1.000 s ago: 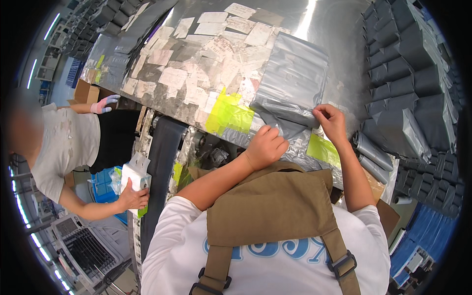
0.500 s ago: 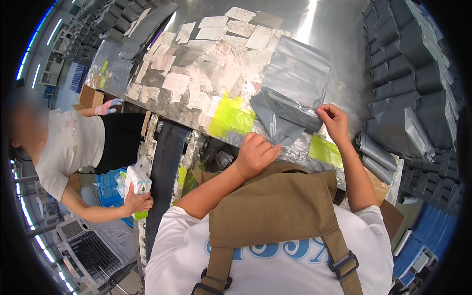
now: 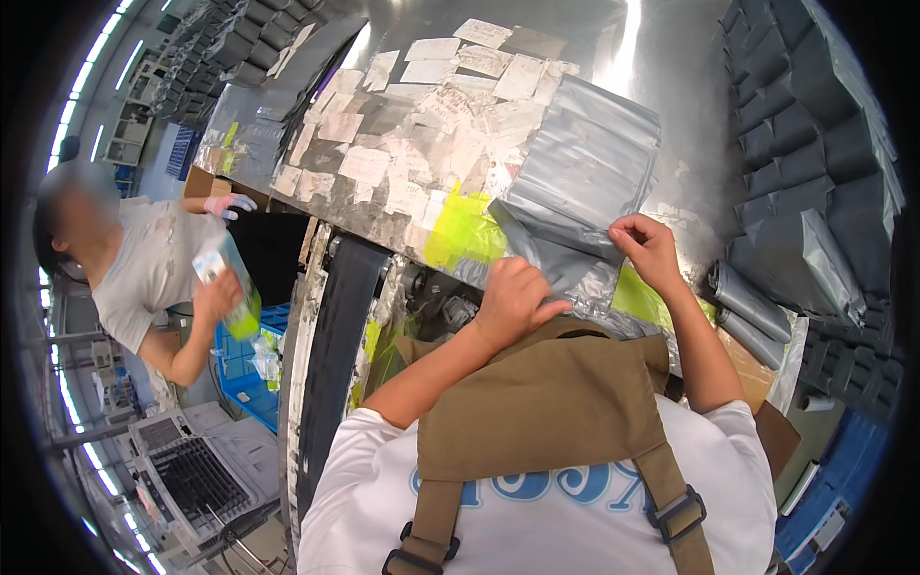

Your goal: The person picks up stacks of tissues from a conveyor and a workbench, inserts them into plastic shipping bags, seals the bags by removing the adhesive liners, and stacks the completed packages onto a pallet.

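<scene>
A grey plastic mailing bag (image 3: 551, 251) lies at the near edge of a steel table (image 3: 671, 86), on top of a stack of like bags (image 3: 599, 158). My left hand (image 3: 516, 299) grips the bag's lower left part with curled fingers. My right hand (image 3: 646, 247) pinches its upper right edge. A bright yellow-green patch (image 3: 465, 230) shows on the table just left of the bag, and another (image 3: 644, 299) sits under my right wrist.
Paper labels (image 3: 422, 115) cover the table's left half. Folded and rolled grey bags (image 3: 805, 163) pile up at right. A black conveyor belt (image 3: 335, 335) runs down at left. Beside it a co-worker (image 3: 144, 278) holds a small package over a blue crate (image 3: 251, 374).
The grey bag has been drawn nearer and lower between my hands. The co-worker has raised the hand with the small package from waist height up toward the chest.
</scene>
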A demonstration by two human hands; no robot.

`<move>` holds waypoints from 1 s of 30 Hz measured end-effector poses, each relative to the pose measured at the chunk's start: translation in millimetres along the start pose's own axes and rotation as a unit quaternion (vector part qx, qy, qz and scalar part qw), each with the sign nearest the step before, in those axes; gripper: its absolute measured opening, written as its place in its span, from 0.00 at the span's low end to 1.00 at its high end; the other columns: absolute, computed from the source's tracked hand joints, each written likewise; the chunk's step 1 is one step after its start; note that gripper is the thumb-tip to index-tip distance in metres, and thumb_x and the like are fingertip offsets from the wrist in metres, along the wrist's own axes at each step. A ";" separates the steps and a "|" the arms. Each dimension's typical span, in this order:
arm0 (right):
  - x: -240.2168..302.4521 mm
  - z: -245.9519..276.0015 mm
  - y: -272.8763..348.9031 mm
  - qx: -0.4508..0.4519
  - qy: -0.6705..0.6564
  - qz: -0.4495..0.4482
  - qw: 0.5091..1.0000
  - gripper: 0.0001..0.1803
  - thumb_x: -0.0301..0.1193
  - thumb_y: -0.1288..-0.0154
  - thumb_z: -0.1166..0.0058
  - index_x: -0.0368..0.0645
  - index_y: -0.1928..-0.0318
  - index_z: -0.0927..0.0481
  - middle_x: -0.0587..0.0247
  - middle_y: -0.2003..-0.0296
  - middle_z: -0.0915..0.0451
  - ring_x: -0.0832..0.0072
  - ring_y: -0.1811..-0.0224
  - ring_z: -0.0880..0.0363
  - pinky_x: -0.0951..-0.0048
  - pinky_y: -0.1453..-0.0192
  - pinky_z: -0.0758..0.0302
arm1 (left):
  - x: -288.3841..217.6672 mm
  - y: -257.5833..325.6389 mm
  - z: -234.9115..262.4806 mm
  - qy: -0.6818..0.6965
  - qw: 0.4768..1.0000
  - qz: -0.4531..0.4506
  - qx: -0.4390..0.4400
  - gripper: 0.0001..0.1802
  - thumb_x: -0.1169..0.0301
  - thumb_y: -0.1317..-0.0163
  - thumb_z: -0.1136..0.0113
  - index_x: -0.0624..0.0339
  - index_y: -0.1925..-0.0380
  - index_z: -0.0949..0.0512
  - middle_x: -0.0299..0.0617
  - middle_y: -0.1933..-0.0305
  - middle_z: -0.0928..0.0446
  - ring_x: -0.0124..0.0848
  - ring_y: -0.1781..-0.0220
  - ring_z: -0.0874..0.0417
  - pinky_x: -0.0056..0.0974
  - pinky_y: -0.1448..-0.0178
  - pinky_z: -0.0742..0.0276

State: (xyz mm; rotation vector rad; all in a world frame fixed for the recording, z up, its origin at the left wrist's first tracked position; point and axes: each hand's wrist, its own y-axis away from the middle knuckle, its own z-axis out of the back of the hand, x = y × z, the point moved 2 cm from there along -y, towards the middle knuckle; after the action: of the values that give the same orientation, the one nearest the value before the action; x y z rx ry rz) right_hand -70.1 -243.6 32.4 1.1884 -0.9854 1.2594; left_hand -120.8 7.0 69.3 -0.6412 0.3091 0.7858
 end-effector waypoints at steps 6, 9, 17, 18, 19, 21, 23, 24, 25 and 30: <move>-5.3 -0.2 -5.1 0.012 0.008 0.024 1.000 0.05 0.26 0.37 0.37 0.37 0.65 0.17 0.72 0.72 0.20 0.87 0.71 0.29 0.82 0.66 0.30 | -8.8 -5.1 1.2 -0.049 0.995 -0.080 -0.031 0.13 0.74 0.58 0.32 0.56 0.68 0.18 0.35 0.65 0.23 0.37 0.63 0.27 0.43 0.55 0.30; -3.5 -2.5 -7.9 0.034 0.027 0.037 0.998 0.05 0.26 0.38 0.37 0.37 0.65 0.17 0.71 0.74 0.21 0.86 0.73 0.30 0.80 0.68 0.32 | -7.1 -6.6 -1.5 -0.053 0.994 -0.086 -0.052 0.10 0.74 0.58 0.32 0.56 0.71 0.19 0.35 0.67 0.23 0.38 0.64 0.26 0.43 0.57 0.30; 3.1 -3.5 -3.1 0.046 0.070 0.041 0.996 0.05 0.26 0.39 0.37 0.38 0.66 0.17 0.70 0.76 0.23 0.85 0.75 0.33 0.79 0.70 0.34 | -4.5 5.5 -1.0 -0.039 0.999 0.027 0.020 0.09 0.74 0.54 0.30 0.59 0.75 0.22 0.40 0.71 0.26 0.43 0.62 0.25 0.44 0.58 0.29; 2.6 -3.8 -1.9 0.048 0.063 0.037 0.996 0.05 0.26 0.39 0.37 0.38 0.66 0.17 0.70 0.75 0.23 0.85 0.75 0.33 0.79 0.70 0.34 | 0.5 13.7 -2.7 -0.006 0.998 0.055 0.029 0.09 0.74 0.53 0.30 0.60 0.74 0.22 0.42 0.70 0.25 0.43 0.63 0.25 0.44 0.57 0.28; 1.7 -3.8 0.0 0.051 0.056 0.033 0.997 0.04 0.26 0.39 0.37 0.38 0.66 0.17 0.70 0.75 0.23 0.86 0.74 0.33 0.79 0.70 0.34 | 4.4 20.6 -2.8 0.027 0.996 0.082 0.037 0.09 0.74 0.53 0.30 0.61 0.72 0.22 0.43 0.70 0.25 0.44 0.63 0.26 0.44 0.57 0.28; 0.4 -2.6 3.5 0.052 0.046 0.027 0.997 0.04 0.26 0.39 0.37 0.38 0.66 0.17 0.70 0.75 0.23 0.86 0.74 0.33 0.79 0.69 0.33 | 8.1 25.9 5.9 0.035 0.992 0.112 0.034 0.11 0.71 0.50 0.30 0.63 0.69 0.22 0.44 0.69 0.24 0.40 0.66 0.25 0.42 0.59 0.27; 1.3 -3.0 6.4 0.057 0.040 0.025 0.997 0.04 0.26 0.39 0.37 0.37 0.66 0.17 0.70 0.74 0.23 0.86 0.74 0.33 0.79 0.69 0.33 | 16.6 32.0 7.7 0.052 0.977 0.207 0.016 0.13 0.68 0.46 0.30 0.65 0.67 0.22 0.43 0.69 0.23 0.35 0.70 0.25 0.39 0.63 0.27; 1.8 -3.6 8.0 0.061 0.042 0.030 0.997 0.04 0.25 0.39 0.37 0.37 0.66 0.17 0.69 0.74 0.23 0.86 0.74 0.33 0.79 0.69 0.33 | 25.9 38.1 5.2 0.065 0.956 0.285 -0.001 0.14 0.67 0.44 0.30 0.66 0.67 0.23 0.42 0.70 0.23 0.32 0.73 0.25 0.38 0.66 0.28; 2.0 -4.1 9.8 0.064 0.045 0.035 0.996 0.04 0.25 0.39 0.37 0.37 0.66 0.17 0.69 0.74 0.23 0.85 0.74 0.33 0.79 0.69 0.33 | 34.0 43.2 3.8 0.078 0.929 0.361 -0.017 0.15 0.65 0.43 0.30 0.66 0.66 0.23 0.41 0.70 0.23 0.29 0.75 0.26 0.36 0.69 0.28; 7.8 -7.7 19.9 0.097 0.086 0.054 0.990 0.05 0.26 0.39 0.37 0.37 0.65 0.17 0.67 0.73 0.22 0.83 0.74 0.30 0.78 0.68 0.32 | 66.5 31.9 -27.2 0.275 0.764 0.582 -0.050 0.19 0.59 0.38 0.32 0.65 0.72 0.25 0.38 0.76 0.25 0.22 0.80 0.28 0.31 0.78 0.34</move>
State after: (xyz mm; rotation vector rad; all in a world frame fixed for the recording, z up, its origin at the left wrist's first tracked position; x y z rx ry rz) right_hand -89.8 -236.0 41.0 1.1630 -0.8236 1.5449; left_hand -100.1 43.6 2.9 -0.7484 1.2961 1.8119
